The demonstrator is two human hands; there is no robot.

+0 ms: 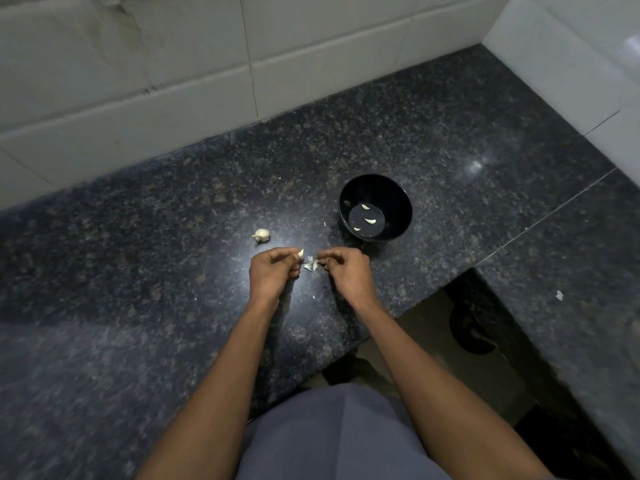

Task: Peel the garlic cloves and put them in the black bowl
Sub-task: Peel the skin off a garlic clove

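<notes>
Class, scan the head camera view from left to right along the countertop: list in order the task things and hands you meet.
Garlic bulb → left hand holding a clove → papery skins → right hand → black bowl with three peeled cloves.

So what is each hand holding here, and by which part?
The left hand pinches a garlic clove by its lower end, tip poking out. The right hand pinches loose papery skin at its edge.
</notes>
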